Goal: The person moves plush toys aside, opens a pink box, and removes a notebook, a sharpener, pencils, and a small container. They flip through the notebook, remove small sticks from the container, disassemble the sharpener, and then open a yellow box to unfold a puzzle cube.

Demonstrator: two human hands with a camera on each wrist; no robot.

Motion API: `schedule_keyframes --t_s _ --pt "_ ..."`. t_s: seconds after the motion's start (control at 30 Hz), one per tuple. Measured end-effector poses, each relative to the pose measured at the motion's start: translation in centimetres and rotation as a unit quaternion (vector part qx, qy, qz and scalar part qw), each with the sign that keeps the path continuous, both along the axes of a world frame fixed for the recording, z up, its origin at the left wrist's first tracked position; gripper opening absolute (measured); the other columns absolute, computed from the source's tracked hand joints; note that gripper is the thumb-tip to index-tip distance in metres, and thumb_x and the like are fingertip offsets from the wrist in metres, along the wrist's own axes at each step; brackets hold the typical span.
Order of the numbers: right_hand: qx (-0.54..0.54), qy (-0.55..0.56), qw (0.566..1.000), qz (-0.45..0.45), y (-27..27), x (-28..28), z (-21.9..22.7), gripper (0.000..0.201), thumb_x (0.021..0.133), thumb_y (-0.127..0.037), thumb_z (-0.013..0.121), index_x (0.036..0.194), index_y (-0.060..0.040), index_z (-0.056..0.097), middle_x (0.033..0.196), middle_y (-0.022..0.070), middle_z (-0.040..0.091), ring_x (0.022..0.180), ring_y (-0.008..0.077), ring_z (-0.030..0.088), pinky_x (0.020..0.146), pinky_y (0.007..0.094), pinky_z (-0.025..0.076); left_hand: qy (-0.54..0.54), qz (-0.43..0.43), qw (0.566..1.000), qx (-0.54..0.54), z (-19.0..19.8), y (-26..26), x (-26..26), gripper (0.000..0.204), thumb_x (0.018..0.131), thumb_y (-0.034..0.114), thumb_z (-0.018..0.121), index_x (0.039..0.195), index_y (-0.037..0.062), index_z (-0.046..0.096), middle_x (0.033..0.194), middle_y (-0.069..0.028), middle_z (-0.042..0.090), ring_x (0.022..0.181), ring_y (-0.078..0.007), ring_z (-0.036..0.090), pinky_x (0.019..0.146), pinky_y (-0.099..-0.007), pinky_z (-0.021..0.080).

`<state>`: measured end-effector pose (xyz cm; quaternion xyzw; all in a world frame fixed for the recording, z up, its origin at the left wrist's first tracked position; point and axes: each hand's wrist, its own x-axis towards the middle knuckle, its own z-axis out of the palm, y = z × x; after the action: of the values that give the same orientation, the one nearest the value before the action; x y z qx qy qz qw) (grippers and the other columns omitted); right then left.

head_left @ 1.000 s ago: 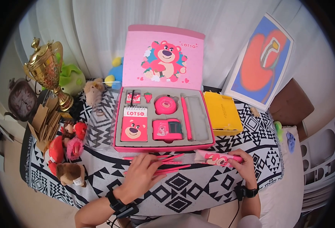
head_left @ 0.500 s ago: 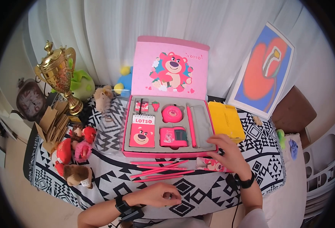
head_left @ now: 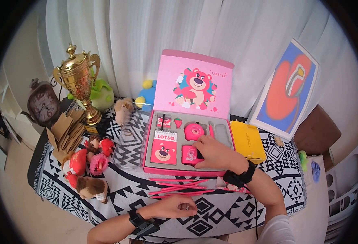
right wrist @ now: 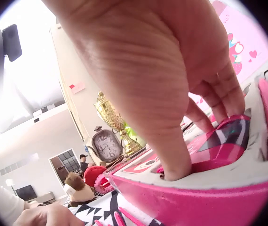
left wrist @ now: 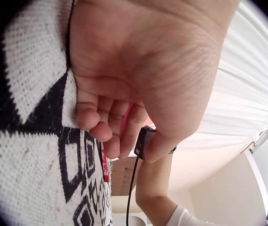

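Observation:
In the head view, my right hand (head_left: 217, 153) reaches into the open pink gift box (head_left: 162, 169). Its thumb and fingers straddle a pink pencil sharpener (head_left: 189, 154) with a dark see-through window, which sits in the grey insert. From the right wrist, the thumb presses into the recess at the near side and the fingertips lie on the far side of the sharpener (right wrist: 209, 148). My left hand (head_left: 173, 206) rests on the patterned cloth, fingers loosely curled around nothing. Just beyond it lie several pink pencils (head_left: 168, 189). A printed pouch (head_left: 232, 187) is partly hidden below my right wrist.
The insert also holds a notepad (head_left: 165, 150), a round pink case (head_left: 194, 131) and a pink pen (head_left: 211, 130). A yellow box (head_left: 248, 142) stands to the right. Plush toys (head_left: 91, 189), a clear cover (head_left: 132, 142) and a gold trophy (head_left: 79, 77) are at the left.
My right hand has let go of the pouch, then moved left over the box to the sharpener. My left hand has drawn back from the pencils to the cloth's near side.

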<state>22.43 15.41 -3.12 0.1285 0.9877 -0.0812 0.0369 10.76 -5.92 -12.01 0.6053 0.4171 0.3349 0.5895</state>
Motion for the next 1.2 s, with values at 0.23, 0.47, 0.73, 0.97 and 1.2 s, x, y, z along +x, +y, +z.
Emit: schedule_keyframes --t_s 0.23,0.47,0.73,0.97,1.2 --pt "0.057 0.015 0.998 -0.008 0.0 -1.0 -1.7 0.057 0.066 -0.026 0.079 0.106 0.0046 0.055 0.108 0.0225 0.053 0.104 0.038 0.05 0.094 0.0423 0.043 0.002 0.004 1.0 0.001 -0.2 0.0 0.0 0.026 0.091 0.029 0.068 0.101 0.0053 0.069 0.081 0.0006 0.058 0.068 -0.007 0.048 0.06 -0.0242 0.04" --pt "-0.039 0.086 0.995 -0.036 1.4 -0.6 -2.9 0.065 0.059 -0.029 0.081 0.108 0.0034 0.055 0.109 0.0216 0.052 0.106 0.0359 0.05 0.097 0.0402 0.042 -0.005 0.003 1.0 -0.007 -0.1 0.1 -0.2 0.024 0.091 0.027 0.068 0.102 0.0051 0.068 0.079 0.0015 0.058 0.068 -0.0062 0.048 0.06 -0.0231 0.04" --pt "-0.243 0.125 0.95 -0.151 2.2 0.4 0.0 0.072 0.064 -0.033 0.084 0.116 0.0021 0.049 0.112 0.014 0.05 0.109 0.0235 0.05 0.098 0.0335 0.04 0.001 0.004 1.0 0.009 -0.8 0.5 -0.1 0.023 0.091 0.027 0.068 0.101 0.0055 0.069 0.08 0.0008 0.059 0.067 -0.0069 0.049 0.06 -0.024 0.041" --pt "-0.235 0.144 0.949 -0.155 1.6 1.0 -0.4 0.071 0.066 -0.031 0.084 0.118 0.0016 0.047 0.111 0.0138 0.049 0.108 0.0229 0.049 0.098 0.0329 0.04 0.008 0.01 1.0 0.019 -0.5 0.0 0.0 0.023 0.092 0.027 0.067 0.105 0.0077 0.07 0.08 0.0033 0.061 0.067 -0.0035 0.051 0.058 -0.0201 0.039" --pt "-0.144 0.162 0.97 -0.107 0.3 0.9 -1.3 0.071 0.066 -0.028 0.083 0.121 0.0005 0.049 0.118 0.0174 0.051 0.113 0.0272 0.053 0.1 0.0373 0.042 0.02 0.006 1.0 0.019 -0.7 0.3 -0.1 0.025 0.091 0.027 0.069 0.105 0.007 0.069 0.081 0.0019 0.061 0.067 -0.0041 0.051 0.058 -0.02 0.04"
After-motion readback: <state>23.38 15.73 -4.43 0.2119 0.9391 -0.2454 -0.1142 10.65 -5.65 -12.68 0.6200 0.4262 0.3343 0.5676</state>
